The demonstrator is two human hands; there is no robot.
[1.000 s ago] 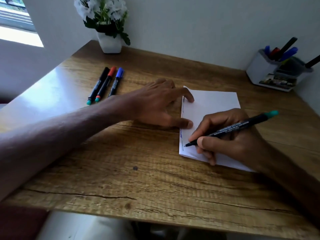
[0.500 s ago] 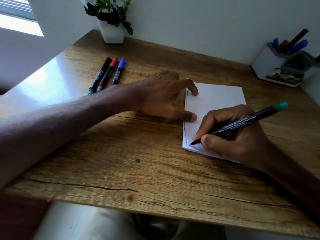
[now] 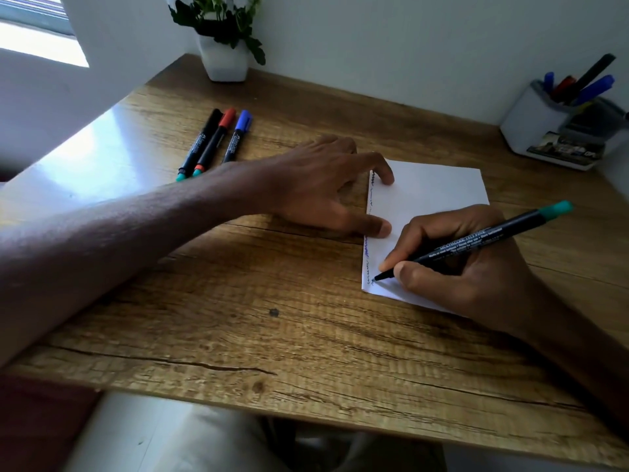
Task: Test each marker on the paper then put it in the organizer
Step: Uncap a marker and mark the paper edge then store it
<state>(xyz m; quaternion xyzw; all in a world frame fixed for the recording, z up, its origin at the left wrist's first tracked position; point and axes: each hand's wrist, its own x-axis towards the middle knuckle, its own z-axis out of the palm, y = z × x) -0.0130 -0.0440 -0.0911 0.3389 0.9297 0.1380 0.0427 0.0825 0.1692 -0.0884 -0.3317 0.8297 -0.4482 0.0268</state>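
A white sheet of paper [image 3: 432, 195] lies on the wooden desk [image 3: 238, 318], with squiggles down its left edge. My right hand [image 3: 466, 264] grips a black marker with a teal end [image 3: 483, 238]; its tip touches the paper near the lower left corner. My left hand [image 3: 320, 189] rests spread on the desk, its thumb and forefinger pressing the paper's left edge. Three capped markers, black [image 3: 200, 141], red [image 3: 214, 141] and blue [image 3: 236, 136], lie side by side at the back left. A white organizer [image 3: 534, 124] at the back right holds several markers.
A white pot with a green plant [image 3: 226, 57] stands at the back of the desk against the wall. A window sill is at the upper left. The desk's front edge runs along the bottom, with my lap below it.
The marker tip has come down onto the paper near its lower left corner. The view has shifted a little downward. My left hand still holds the paper's edge.
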